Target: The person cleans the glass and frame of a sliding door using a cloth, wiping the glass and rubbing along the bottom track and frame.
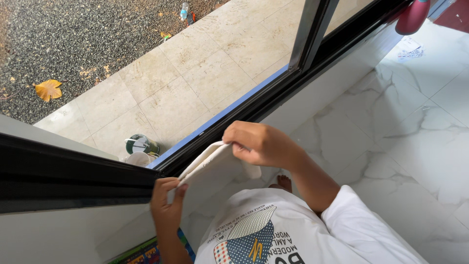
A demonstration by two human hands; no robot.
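Home interior, white marble floor, black sliding window frame, paved patio outside

A cream-white cloth sits between the fingers. Below them, a white T-shirt with a blue dotted print; above, a black window frame; right, white grey-veined marble floor; a yellow leaf upper left.

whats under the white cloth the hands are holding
Under the cloth shows marble floor, a bare foot and the white shirt. The left hand and right hand grip its ends. The floor directly beneath it is covered.
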